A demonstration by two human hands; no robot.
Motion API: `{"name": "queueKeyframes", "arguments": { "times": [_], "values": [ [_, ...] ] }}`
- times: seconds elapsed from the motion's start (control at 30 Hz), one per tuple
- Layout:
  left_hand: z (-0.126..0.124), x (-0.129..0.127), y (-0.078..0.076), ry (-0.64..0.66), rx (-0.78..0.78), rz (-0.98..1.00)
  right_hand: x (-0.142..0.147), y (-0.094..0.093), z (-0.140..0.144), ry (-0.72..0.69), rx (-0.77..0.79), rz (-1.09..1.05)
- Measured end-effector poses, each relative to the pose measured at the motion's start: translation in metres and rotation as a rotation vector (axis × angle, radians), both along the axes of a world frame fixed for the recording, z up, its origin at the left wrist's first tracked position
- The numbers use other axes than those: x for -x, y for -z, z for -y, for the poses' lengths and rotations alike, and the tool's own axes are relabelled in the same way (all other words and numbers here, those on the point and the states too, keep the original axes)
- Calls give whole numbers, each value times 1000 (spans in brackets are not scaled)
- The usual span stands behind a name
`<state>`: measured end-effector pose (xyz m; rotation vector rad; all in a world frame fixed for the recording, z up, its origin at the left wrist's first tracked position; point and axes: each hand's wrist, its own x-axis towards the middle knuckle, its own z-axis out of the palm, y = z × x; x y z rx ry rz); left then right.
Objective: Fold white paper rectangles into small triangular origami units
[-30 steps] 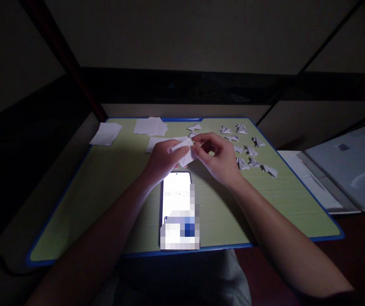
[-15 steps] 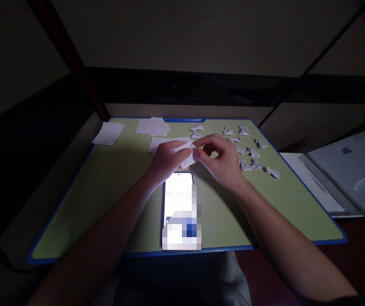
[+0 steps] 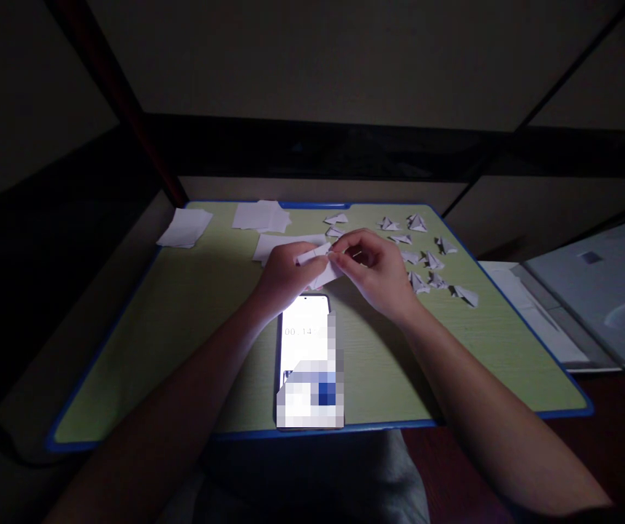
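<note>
Between my hands, above the middle of the table, is a partly folded sheet of white paper (image 3: 327,274). My left hand (image 3: 289,268) grips it from the left, thumb lying across the front. Thumb and fingertips of my right hand (image 3: 376,269) pinch its upper right edge. The fingers behind the paper are mostly hidden. Below my hands a lit phone (image 3: 306,342) lies flat, showing a timer, with part of its screen blurred out. Several small folded paper pieces (image 3: 432,260) are spread to the right of my right hand.
The green table (image 3: 192,342) has a blue rim. Flat white sheets lie in a left stack (image 3: 184,227), a back stack (image 3: 260,215) and another stack (image 3: 273,246) just behind my left hand. An opened pale box (image 3: 601,306) stands beyond the right edge. A wall rises behind.
My right thumb and fingertips have closed together slightly on the paper's upper edge. The left hand stays almost where it was, and the things on the table have not moved.
</note>
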<state>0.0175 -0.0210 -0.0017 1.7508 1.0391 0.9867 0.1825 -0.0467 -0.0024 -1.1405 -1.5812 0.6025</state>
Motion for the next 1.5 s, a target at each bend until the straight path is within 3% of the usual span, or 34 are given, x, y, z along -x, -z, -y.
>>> {"name": "queueKeyframes", "arguments": {
  "times": [0.23,0.43,0.67,0.93,1.3,1.5],
  "values": [
    [1,-1,-3,-34,82,2,-2,3,2,-6,-73,184],
    [4,-2,-7,14,217,104,-3,4,1,-19,-114,225],
    [-1,0,0,108,320,221,-4,1,1,-68,-126,216],
    [-1,1,-3,143,404,270,-3,1,2,-95,-53,84],
    [0,0,-2,86,308,217,-1,-1,2,-10,-21,-14],
    [0,-2,-1,55,172,140,-2,-1,1,23,-7,-13]
  ]
}}
